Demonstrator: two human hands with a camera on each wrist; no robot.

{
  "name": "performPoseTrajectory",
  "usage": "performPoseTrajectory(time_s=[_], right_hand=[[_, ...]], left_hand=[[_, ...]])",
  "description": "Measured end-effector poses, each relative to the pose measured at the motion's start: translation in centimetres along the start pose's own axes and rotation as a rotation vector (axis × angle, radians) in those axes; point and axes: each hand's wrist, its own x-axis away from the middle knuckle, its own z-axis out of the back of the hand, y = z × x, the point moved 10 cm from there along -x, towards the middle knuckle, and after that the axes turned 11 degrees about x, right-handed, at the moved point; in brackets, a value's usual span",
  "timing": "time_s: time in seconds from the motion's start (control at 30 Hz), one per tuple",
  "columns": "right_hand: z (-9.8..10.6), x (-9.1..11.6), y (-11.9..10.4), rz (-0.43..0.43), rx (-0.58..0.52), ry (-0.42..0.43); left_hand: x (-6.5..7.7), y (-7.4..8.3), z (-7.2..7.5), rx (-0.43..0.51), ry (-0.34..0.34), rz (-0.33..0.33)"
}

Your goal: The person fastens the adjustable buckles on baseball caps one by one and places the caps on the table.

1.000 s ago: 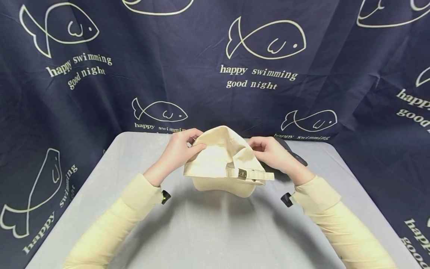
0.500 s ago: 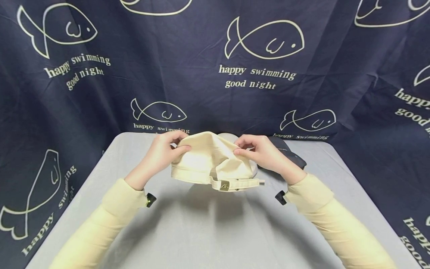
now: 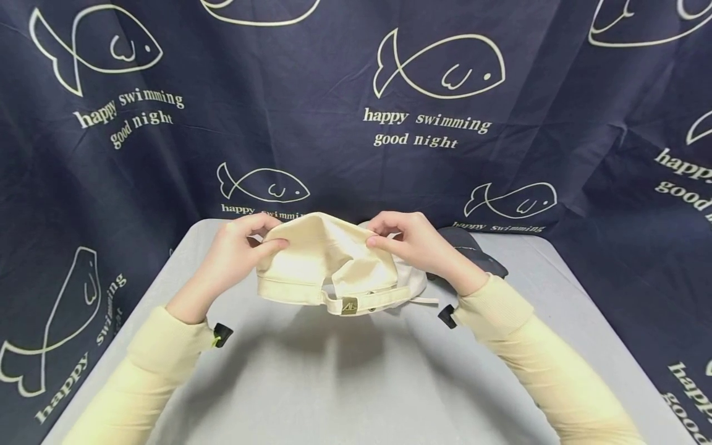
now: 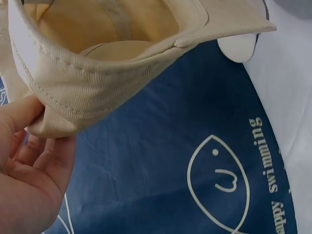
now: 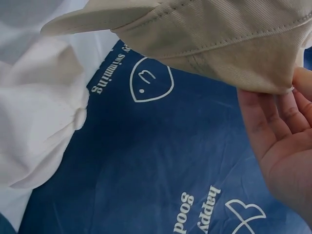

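Observation:
A cream baseball cap (image 3: pixel 303 259) is held up above the table, its back strap with a small metal buckle (image 3: pixel 349 305) facing me. My left hand (image 3: pixel 236 250) pinches the crown on its left side, thumb in front. On the other side my right hand (image 3: pixel 414 241) pinches the crown between thumb and fingers. In the left wrist view the cap's inside (image 4: pixel 112 24) and brim (image 4: pixel 234 19) show. The right wrist view has the cap's outer side (image 5: pixel 219 44) above my fingers.
Behind the held cap, a white cap (image 3: pixel 410 281) lies on the grey-covered table (image 3: pixel 334 389), partly hidden; the right wrist view shows more of this white cap (image 5: pixel 39 117). A dark cap (image 3: pixel 473 250) sits at the back right. A navy fish-print curtain (image 3: pixel 345 111) hangs behind the table.
Both hands have carried the cream cap to the left. Its brim, seen below the back strap at first, is now hidden in the head view, and the white cap behind has come into sight.

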Motion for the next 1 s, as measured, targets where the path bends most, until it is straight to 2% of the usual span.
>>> performPoseTrajectory(time_s=[0.23, 0.53, 0.83, 1.0], right_hand=[[-0.3, -1.7, -1.4, 0.046, -0.013, -0.008], [-1.8, -4.6, 0.6, 0.119, -0.011, 0.023], [-2.9, -7.3, 1.4, 0.133, 0.023, 0.056], [-3.7, -8.5, 2.3, 0.13, 0.05, 0.067]], left_hand=[[0.4, 0.2, 2.2, -0.052, 0.032, -0.009], [-0.2, 0.2, 4.6, -0.139, 0.096, -0.029], [-1.2, -2.2, 5.5, -0.191, 0.151, 0.002], [-1.8, -3.6, 5.6, -0.223, 0.152, -0.002]])
